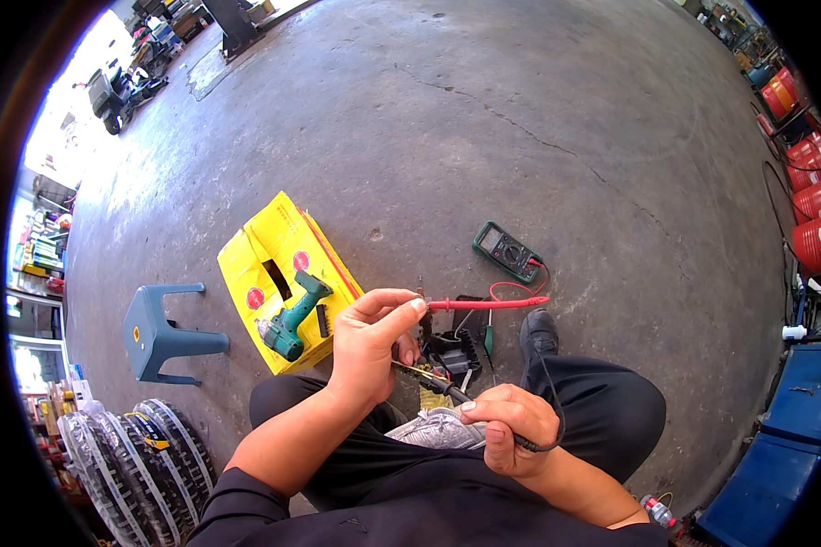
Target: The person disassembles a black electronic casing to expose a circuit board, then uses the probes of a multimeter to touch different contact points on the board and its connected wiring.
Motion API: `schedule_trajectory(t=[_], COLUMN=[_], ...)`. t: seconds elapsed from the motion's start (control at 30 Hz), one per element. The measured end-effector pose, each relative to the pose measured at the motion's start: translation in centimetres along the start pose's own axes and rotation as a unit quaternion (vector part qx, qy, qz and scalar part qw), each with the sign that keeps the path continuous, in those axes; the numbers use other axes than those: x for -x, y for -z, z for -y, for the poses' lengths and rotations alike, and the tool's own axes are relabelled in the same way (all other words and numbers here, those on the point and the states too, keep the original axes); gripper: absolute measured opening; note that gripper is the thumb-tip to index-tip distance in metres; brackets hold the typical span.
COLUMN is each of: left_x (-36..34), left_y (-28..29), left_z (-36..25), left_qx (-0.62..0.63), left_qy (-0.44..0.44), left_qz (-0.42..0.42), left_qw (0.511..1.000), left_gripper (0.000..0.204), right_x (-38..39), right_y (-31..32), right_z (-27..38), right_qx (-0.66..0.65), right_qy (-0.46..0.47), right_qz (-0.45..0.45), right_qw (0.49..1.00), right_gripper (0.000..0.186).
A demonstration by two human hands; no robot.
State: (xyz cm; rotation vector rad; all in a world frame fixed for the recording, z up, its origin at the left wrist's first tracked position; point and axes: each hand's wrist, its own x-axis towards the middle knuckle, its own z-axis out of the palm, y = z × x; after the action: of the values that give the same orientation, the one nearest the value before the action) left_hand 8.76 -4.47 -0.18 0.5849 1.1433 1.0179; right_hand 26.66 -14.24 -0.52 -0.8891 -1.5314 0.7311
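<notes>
My left hand (374, 342) is closed, with thumb and forefinger pinched at the tip end of a red test probe (488, 304) that points right. Beneath its fingers is a small dark part, perhaps a circuit board, mostly hidden. In my right hand (520, 424) is a black test probe (452, 390), its metal tip slanting up left toward that part. Beyond my hands, a green-edged multimeter (506, 251) lies on the floor, a red lead plugged in. Opened black casing pieces (465, 351) and a green-handled screwdriver (489, 339) lie between my legs.
A yellow cardboard box (287, 223) stands left of my hands with a green cordless drill (292, 319) on top. Farther left are a blue plastic stool (169, 333) and wrapped tyres (128, 469). Red drums (818, 242) and blue cabinets (798, 392) line the right.
</notes>
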Motion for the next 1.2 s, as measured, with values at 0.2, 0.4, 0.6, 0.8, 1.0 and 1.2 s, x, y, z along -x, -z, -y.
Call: schedule_trajectory(t=[0.2,0.4,0.6,0.8,1.0,1.2], left_x=[0.18,0.27,0.49,0.63,0.77,0.81], left_y=[-0.06,-0.08,-0.05,-0.21,0.05,0.26], left_z=[0.01,-0.03,-0.15,-0.37,-0.18,-0.04], left_qx=[0.0,0.004,0.024,0.025,0.009,0.001], left_qy=[-0.013,-0.026,-0.033,-0.037,-0.057,-0.084], left_qz=[0.006,0.02,0.027,0.028,0.047,0.058], left_qw=[1.0,0.999,0.999,0.999,0.997,0.995], left_gripper=[0.009,0.009,0.015,0.016,0.013,0.014], right_x=[-0.07,-0.11,0.09,0.36,0.3,0.35], right_y=[-0.09,-0.01,0.19,0.27,0.3,0.36], right_z=[0.08,0.1,0.08,0.02,0.28,0.39], right_qx=[0.015,0.022,0.004,-0.005,0.005,0.0], right_qy=[0.005,0.008,0.007,0.002,0.009,0.011], right_qz=[-0.006,-0.004,0.005,0.008,0.013,0.014], right_qw=[1.0,1.0,1.0,1.0,1.0,1.0], right_gripper=[0.018,0.024,0.017,0.015,0.016,0.018])
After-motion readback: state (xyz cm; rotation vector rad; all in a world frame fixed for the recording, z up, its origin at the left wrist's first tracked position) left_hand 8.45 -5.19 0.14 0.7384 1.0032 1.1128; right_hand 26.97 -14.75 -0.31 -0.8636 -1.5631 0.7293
